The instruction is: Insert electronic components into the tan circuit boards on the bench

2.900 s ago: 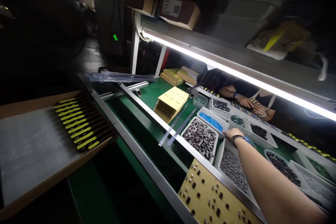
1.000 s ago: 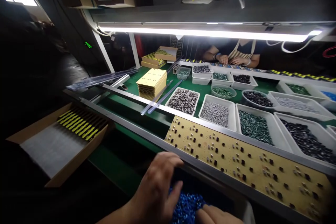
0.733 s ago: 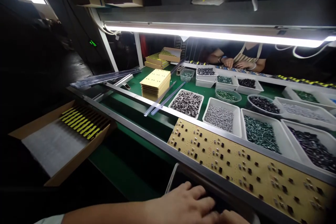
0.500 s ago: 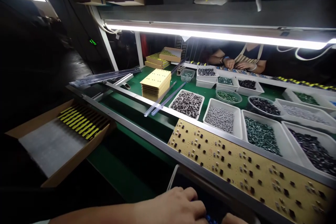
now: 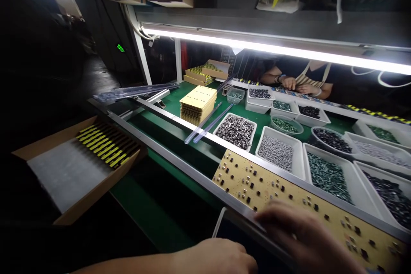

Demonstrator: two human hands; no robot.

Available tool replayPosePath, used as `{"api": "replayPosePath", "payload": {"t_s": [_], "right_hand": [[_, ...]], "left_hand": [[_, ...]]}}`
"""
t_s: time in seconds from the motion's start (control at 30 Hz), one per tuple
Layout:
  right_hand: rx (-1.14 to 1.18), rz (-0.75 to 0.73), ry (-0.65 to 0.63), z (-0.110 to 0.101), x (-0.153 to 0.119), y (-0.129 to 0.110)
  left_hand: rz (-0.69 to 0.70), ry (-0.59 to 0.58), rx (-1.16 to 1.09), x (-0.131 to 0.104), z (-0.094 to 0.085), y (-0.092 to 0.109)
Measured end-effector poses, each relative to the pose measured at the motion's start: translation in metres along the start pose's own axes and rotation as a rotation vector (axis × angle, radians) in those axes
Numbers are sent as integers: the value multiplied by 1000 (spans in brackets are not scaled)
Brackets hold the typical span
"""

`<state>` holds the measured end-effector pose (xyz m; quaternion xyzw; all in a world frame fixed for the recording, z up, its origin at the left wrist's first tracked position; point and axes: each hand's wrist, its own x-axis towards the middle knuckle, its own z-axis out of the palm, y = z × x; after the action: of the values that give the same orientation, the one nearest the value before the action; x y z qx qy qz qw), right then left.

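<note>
My left hand (image 5: pixel 221 255) is at the bottom edge, over a dark tray with a pale rim (image 5: pixel 218 221) on the near side of the metal rail. Its fingers bend down out of sight, so what they hold, if anything, is hidden. My right hand (image 5: pixel 297 231) is smeared by motion above the near part of a tan circuit board (image 5: pixel 269 186). Its fingertips point left, near the rail, and I cannot make out anything in them. Rows of small black and silvery parts stand on the board, which lies between two metal rails (image 5: pixel 167 160).
White trays of small components (image 5: pixel 280 153) line the far side of the board. Further left are a stack of tan boards (image 5: pixel 198 102) and clear plastic tubes (image 5: pixel 213 123). An open carton (image 5: pixel 96 192) sits at left. A person (image 5: pixel 302 81) works opposite, beneath a tube light (image 5: pixel 257 46).
My right hand has risen from the tray to over the board's near edge. My left hand stays low by the tray. The whole view has shifted slightly.
</note>
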<state>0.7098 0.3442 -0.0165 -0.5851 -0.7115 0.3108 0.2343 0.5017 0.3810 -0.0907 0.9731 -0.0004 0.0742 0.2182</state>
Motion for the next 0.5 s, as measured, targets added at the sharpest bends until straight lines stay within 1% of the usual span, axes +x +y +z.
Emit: {"api": "replayPosePath", "payload": {"t_s": [0.07,0.13,0.2,0.27,0.33,0.43,0.5], "right_hand": [[2,30,134,-13,31,0],[-77,-10,271,-23,62,6],[-144,-50,326,-29,89,13],[-201,-78,330,-28,106,18],[-255,-101,315,-24,115,21],[-325,-127,293,-18,118,20],[-360,-134,289,-17,118,19]], "left_hand": [[5,64,-66,2,7,-3],[33,86,-98,4,10,-5],[55,121,-85,4,12,-5],[45,193,-72,3,14,-5],[23,265,-72,2,17,-6],[-4,344,-77,3,23,-7],[-6,360,-66,4,25,-8]]}}
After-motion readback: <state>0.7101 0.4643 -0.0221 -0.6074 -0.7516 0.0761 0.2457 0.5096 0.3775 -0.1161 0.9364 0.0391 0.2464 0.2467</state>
